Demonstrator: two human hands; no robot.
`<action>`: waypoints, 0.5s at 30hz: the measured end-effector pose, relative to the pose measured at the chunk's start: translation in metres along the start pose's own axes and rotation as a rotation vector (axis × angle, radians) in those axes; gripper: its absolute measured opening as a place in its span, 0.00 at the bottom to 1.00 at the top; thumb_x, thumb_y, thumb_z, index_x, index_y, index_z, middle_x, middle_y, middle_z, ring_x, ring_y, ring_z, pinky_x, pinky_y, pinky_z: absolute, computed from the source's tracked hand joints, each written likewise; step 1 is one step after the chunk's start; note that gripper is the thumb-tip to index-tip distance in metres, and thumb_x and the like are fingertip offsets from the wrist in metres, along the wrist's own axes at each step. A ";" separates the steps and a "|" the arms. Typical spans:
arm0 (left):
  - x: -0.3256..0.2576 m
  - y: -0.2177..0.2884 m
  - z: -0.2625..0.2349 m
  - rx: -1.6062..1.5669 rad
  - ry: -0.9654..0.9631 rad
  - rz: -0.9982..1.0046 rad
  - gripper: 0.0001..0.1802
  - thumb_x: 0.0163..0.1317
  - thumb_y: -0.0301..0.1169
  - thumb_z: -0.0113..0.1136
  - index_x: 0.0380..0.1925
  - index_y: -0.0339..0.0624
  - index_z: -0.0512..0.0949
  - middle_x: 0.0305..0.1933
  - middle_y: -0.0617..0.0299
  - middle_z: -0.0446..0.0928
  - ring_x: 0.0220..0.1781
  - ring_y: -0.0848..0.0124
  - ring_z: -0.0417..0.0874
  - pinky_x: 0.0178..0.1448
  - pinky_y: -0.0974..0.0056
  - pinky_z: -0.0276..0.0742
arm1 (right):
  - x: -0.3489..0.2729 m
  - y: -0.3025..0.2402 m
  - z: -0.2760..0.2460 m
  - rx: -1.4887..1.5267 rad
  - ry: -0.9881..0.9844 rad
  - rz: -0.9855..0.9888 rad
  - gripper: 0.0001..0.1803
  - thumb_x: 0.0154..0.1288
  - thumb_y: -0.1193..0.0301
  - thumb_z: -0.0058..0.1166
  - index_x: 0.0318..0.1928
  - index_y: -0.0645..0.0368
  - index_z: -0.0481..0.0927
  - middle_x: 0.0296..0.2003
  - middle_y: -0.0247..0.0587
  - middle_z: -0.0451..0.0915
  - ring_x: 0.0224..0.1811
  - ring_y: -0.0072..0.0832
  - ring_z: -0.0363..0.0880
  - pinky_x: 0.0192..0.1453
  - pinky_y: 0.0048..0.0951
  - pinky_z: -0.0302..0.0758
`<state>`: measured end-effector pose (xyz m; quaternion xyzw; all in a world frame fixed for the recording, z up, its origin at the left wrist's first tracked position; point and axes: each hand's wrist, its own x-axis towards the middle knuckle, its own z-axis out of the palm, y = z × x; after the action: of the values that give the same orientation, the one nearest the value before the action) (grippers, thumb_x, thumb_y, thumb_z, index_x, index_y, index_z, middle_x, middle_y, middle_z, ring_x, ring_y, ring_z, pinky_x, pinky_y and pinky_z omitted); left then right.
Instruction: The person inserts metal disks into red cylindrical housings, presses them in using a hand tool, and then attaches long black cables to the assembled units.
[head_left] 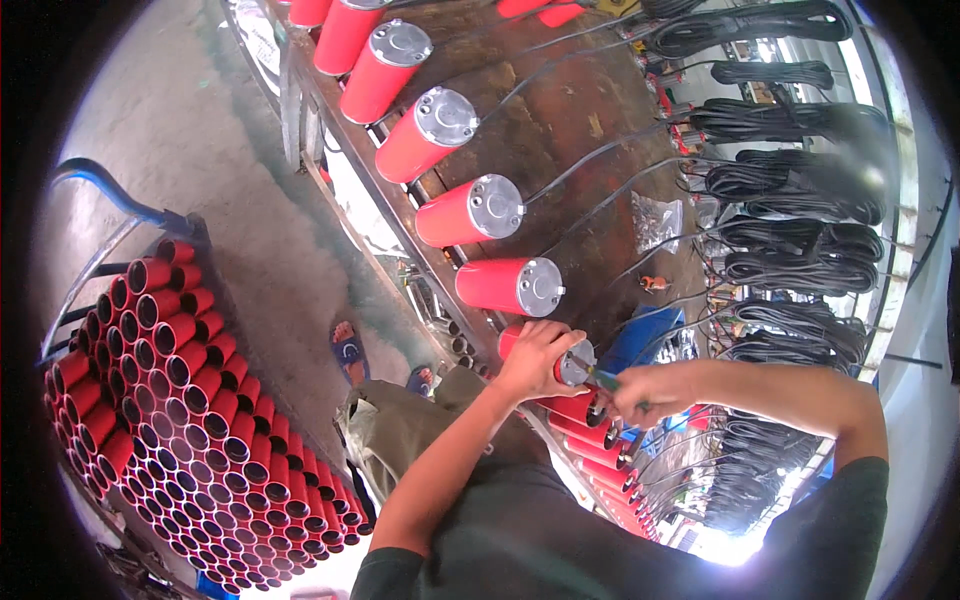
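Observation:
My left hand point(540, 362) is closed around a red cylinder point(509, 341), its thumb and fingers near the silver end cap point(574, 362). The cylinder lies on the bench with its cap turned to the right. In my right hand point(648, 394) is a green-handled screwdriver point(606, 380), held in a closed fist and pointing left at the cap. Its tip is too small to make out against the cap. Just beyond my left hand lies another capped red cylinder point(510, 286), and uncovered-looking red cylinders point(580, 408) sit close below my hands.
More capped cylinders point(468, 211) line the wooden bench point(570, 120), with black cables running right to coiled bundles point(795, 190). A bag of small parts point(656, 222) and a blue bin point(640, 338) are on the bench. At left, red tubes point(200, 400) are stacked beside a blue-handled cart point(120, 195).

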<state>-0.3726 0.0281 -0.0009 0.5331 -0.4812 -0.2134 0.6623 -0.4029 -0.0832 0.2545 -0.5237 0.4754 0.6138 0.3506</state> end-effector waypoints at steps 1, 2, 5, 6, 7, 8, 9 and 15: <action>0.001 0.001 0.001 -0.018 -0.002 0.003 0.47 0.37 0.47 0.87 0.61 0.46 0.80 0.56 0.55 0.81 0.59 0.54 0.81 0.65 0.50 0.72 | -0.003 -0.003 0.002 0.029 0.001 0.012 0.14 0.58 0.74 0.61 0.44 0.57 0.75 0.32 0.32 0.75 0.29 0.23 0.74 0.25 0.23 0.65; 0.001 0.001 0.001 -0.037 -0.003 0.005 0.48 0.37 0.47 0.87 0.61 0.46 0.80 0.56 0.54 0.81 0.59 0.54 0.81 0.65 0.50 0.72 | 0.000 -0.001 0.001 0.028 -0.004 0.012 0.14 0.58 0.74 0.61 0.44 0.57 0.75 0.32 0.32 0.75 0.29 0.23 0.74 0.25 0.23 0.65; 0.002 0.002 -0.003 -0.008 -0.014 -0.019 0.48 0.36 0.47 0.88 0.62 0.46 0.80 0.56 0.55 0.81 0.60 0.54 0.81 0.66 0.50 0.73 | 0.008 0.018 -0.006 -0.377 0.221 -0.118 0.12 0.61 0.74 0.62 0.44 0.57 0.76 0.32 0.34 0.76 0.29 0.23 0.75 0.24 0.24 0.67; 0.000 0.002 -0.003 0.004 -0.023 -0.036 0.48 0.36 0.47 0.88 0.62 0.47 0.80 0.56 0.55 0.81 0.60 0.54 0.81 0.66 0.50 0.73 | 0.010 0.022 -0.006 -0.510 0.294 -0.163 0.12 0.62 0.74 0.63 0.44 0.56 0.76 0.33 0.35 0.77 0.30 0.23 0.76 0.24 0.24 0.67; -0.001 0.002 0.000 0.004 -0.023 -0.037 0.48 0.36 0.47 0.88 0.62 0.47 0.80 0.56 0.55 0.81 0.60 0.54 0.81 0.66 0.50 0.73 | 0.012 0.026 -0.006 -0.644 0.366 -0.207 0.11 0.63 0.74 0.63 0.44 0.56 0.77 0.33 0.36 0.78 0.30 0.23 0.76 0.24 0.24 0.68; 0.000 0.002 0.003 -0.017 -0.009 -0.014 0.49 0.36 0.47 0.88 0.62 0.47 0.80 0.56 0.55 0.80 0.60 0.53 0.81 0.66 0.50 0.73 | 0.016 0.027 -0.007 -0.078 0.025 -0.170 0.10 0.63 0.73 0.63 0.43 0.56 0.77 0.31 0.33 0.76 0.28 0.21 0.73 0.23 0.24 0.64; 0.001 0.002 0.004 -0.038 0.002 0.012 0.49 0.35 0.47 0.88 0.62 0.47 0.80 0.55 0.55 0.80 0.60 0.53 0.81 0.66 0.49 0.73 | 0.017 0.022 -0.009 0.458 -0.240 0.026 0.09 0.63 0.73 0.64 0.41 0.56 0.78 0.30 0.31 0.75 0.27 0.18 0.70 0.21 0.23 0.61; -0.004 0.001 0.001 -0.030 -0.026 -0.032 0.49 0.36 0.47 0.88 0.63 0.49 0.79 0.55 0.55 0.79 0.60 0.52 0.79 0.67 0.49 0.73 | 0.006 0.009 0.009 -1.044 0.595 -0.184 0.18 0.63 0.71 0.64 0.52 0.58 0.76 0.37 0.41 0.77 0.39 0.35 0.83 0.38 0.30 0.79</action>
<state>-0.3752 0.0311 -0.0016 0.5279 -0.4777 -0.2383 0.6605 -0.4151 -0.0776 0.2501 -0.8145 0.1420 0.5605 -0.0488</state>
